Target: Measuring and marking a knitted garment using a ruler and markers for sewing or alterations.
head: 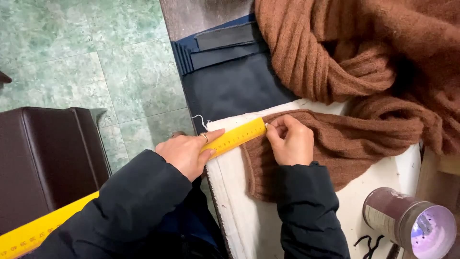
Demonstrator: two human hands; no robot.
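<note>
At the near edge of the counter: a yellow ruler (237, 136) lies slanted, its far end touching the brown knitted sweater (345, 139).
Left hand (188, 152): flat, fingers pressing the ruler down.
Right hand (289, 140): fingers pinched closed at the ruler's tip, on the sweater's ribbed edge.
Counter (239, 211): white padded cover under the sweater.
Right, near: a cylindrical tin (407, 221) lying on its side.
Far: dark blue folded cloth (230, 72).
Left: dark brown chair (48, 158) on green floor tiles (86, 52).
</note>
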